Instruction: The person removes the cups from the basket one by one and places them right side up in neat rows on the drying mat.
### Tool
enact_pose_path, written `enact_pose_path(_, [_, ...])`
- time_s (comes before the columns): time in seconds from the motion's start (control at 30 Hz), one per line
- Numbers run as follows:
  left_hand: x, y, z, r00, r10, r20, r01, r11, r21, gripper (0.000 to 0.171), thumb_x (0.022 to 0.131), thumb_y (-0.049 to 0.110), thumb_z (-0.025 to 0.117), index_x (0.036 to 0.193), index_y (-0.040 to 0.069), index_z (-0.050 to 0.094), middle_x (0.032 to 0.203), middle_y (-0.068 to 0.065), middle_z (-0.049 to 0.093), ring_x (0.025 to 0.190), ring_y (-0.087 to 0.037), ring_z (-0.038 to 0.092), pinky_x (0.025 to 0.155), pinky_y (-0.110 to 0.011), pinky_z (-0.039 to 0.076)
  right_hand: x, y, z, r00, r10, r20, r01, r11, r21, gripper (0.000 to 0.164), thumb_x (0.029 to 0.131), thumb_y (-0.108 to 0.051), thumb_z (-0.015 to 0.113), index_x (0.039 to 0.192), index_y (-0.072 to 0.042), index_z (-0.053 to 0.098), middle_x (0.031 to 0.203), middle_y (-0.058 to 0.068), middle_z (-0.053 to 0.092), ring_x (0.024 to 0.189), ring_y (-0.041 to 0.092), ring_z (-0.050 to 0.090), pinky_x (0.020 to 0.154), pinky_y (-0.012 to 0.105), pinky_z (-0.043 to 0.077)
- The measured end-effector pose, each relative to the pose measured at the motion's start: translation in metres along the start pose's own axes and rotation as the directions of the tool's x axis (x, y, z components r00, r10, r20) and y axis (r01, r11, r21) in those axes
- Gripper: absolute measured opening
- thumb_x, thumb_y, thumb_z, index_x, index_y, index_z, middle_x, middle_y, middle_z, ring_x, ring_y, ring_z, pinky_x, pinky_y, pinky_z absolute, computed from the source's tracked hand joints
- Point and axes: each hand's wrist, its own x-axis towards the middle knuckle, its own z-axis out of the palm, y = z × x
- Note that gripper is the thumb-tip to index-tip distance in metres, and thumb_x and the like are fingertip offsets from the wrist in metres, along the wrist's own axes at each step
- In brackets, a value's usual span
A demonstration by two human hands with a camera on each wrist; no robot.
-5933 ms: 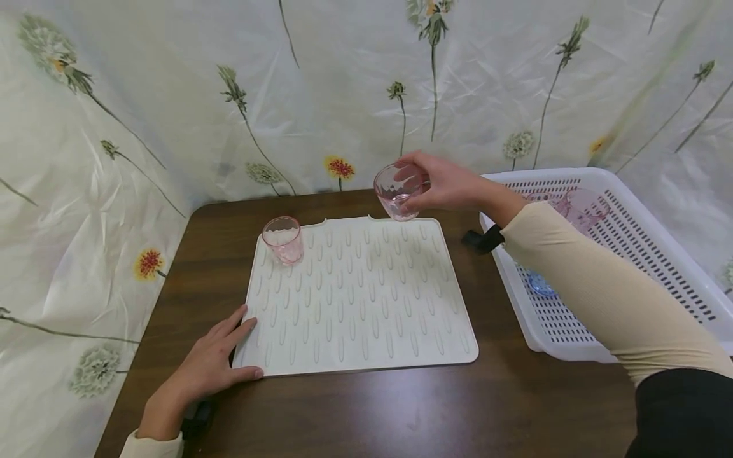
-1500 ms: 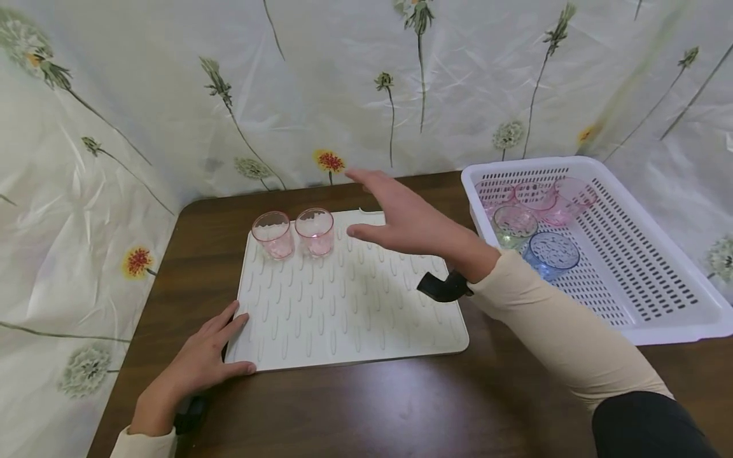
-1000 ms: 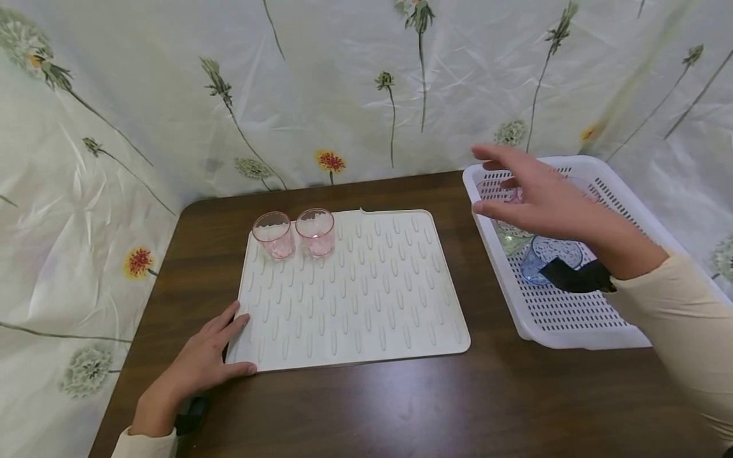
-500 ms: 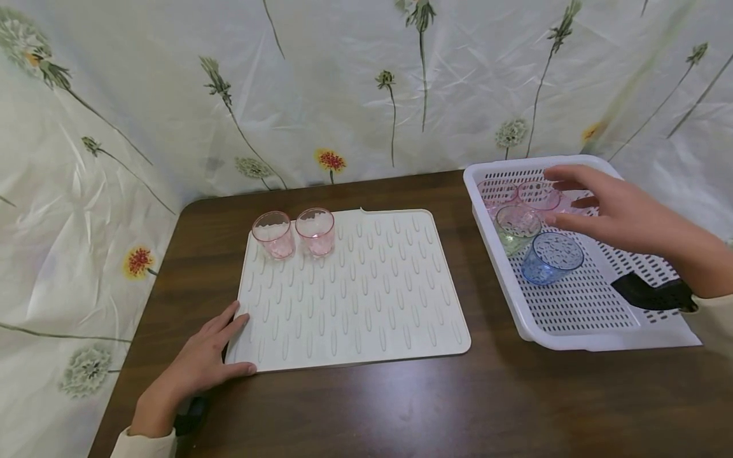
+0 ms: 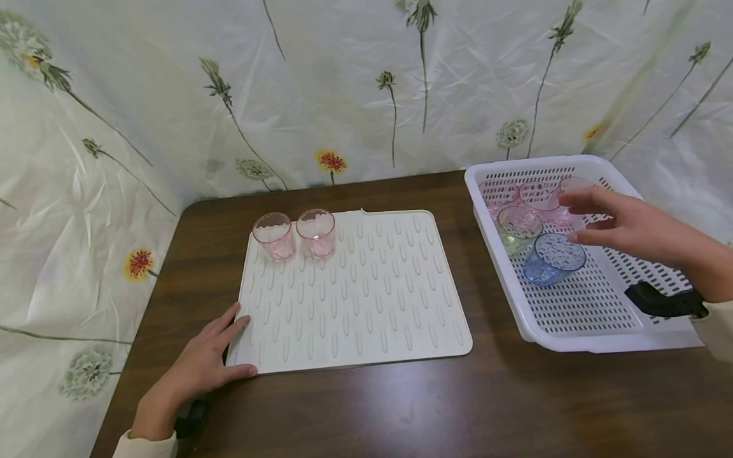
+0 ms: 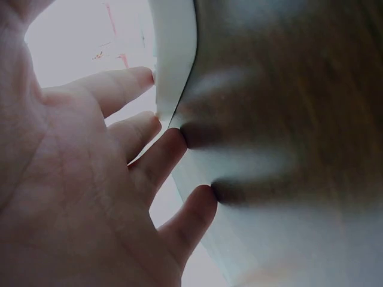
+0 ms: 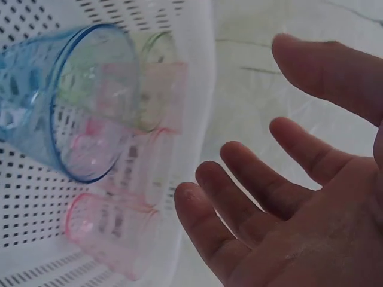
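My left hand (image 5: pixel 200 364) rests at the left edge of the white ridged mat (image 5: pixel 361 299), fingers spread, with some fingertips on the table beside it. Two pink glasses (image 5: pixel 317 234) stand upright side by side at the mat's far left corner. Over the white basket (image 5: pixel 518 312) hovers my right hand (image 5: pixel 641 229), fingers loosely bent and nothing held. Just left of its thumb is a blue glass (image 5: pixel 552 259); a green-tinted glass (image 5: pixel 516 230) stands behind that one. Several pink glasses (image 5: pixel 538 196) fill the basket's back corner, one partly hidden by the right fingers.
The dark wooden table (image 5: pixel 401 407) runs in front of the mat and basket. A strip of table lies between them. Behind hangs a flowered curtain (image 5: pixel 343 95). Black straps with camera mounts (image 5: pixel 664 300) sit at the wrists.
A second pink glass, earlier held in my right hand, now stands on the mat beside the first. My right hand has moved right from the mat to over the basket. The left hand stays.
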Motion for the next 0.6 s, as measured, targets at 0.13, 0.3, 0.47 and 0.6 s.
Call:
enact_pose_path(0.13, [0.001, -0.002, 0.0, 1.0, -0.012, 0.007, 0.012, 1.0, -0.005, 0.095, 0.075, 0.058, 0.078, 0.148, 0.006, 0.045, 0.162, -0.021, 0.026, 0.142, -0.048, 0.034, 0.104, -0.069, 0.036, 0.004, 0.017, 0.005, 0.996, -0.022, 0.083, 0.021, 1.0, 0.009, 0.078, 0.09, -0.019, 0.072, 0.153, -0.007, 0.028, 0.154, 0.03, 0.031, 0.131, 0.052, 0.038, 0.096, 0.075, 0.038])
enact_pose_path(0.3, [0.001, -0.002, 0.001, 1.0, -0.016, 0.013, 0.016, 1.0, -0.003, 0.096, 0.075, 0.059, 0.078, 0.148, 0.006, 0.045, 0.163, -0.021, 0.025, 0.142, -0.048, 0.034, 0.103, -0.069, 0.036, 0.008, 0.035, 0.011, 0.989, -0.045, 0.14, 0.043, 0.999, 0.017, 0.081, 0.087, -0.017, 0.074, 0.153, -0.005, 0.028, 0.154, 0.031, 0.031, 0.13, 0.055, 0.04, 0.093, 0.072, 0.044])
enact_pose_path(0.47, [0.001, -0.002, 0.0, 1.0, -0.01, 0.001, 0.01, 1.0, -0.016, 0.095, 0.075, 0.059, 0.077, 0.148, 0.006, 0.045, 0.162, -0.021, 0.026, 0.142, -0.048, 0.034, 0.103, -0.069, 0.036, 0.012, 0.046, 0.012, 0.981, -0.039, 0.189, 0.038, 0.999, 0.011, 0.083, 0.088, -0.021, 0.073, 0.154, -0.003, 0.026, 0.153, 0.031, 0.03, 0.13, 0.058, 0.038, 0.091, 0.071, 0.045])
enact_pose_path(0.6, [0.001, -0.003, 0.0, 1.0, -0.003, -0.014, 0.003, 1.0, -0.023, 0.095, 0.075, 0.058, 0.077, 0.148, 0.006, 0.046, 0.162, -0.021, 0.027, 0.142, -0.048, 0.034, 0.103, -0.069, 0.036, 0.016, 0.05, 0.013, 0.974, -0.045, 0.22, 0.043, 0.999, 0.012, 0.087, 0.087, -0.022, 0.073, 0.155, -0.004, 0.022, 0.154, 0.033, 0.029, 0.131, 0.059, 0.036, 0.09, 0.071, 0.045])
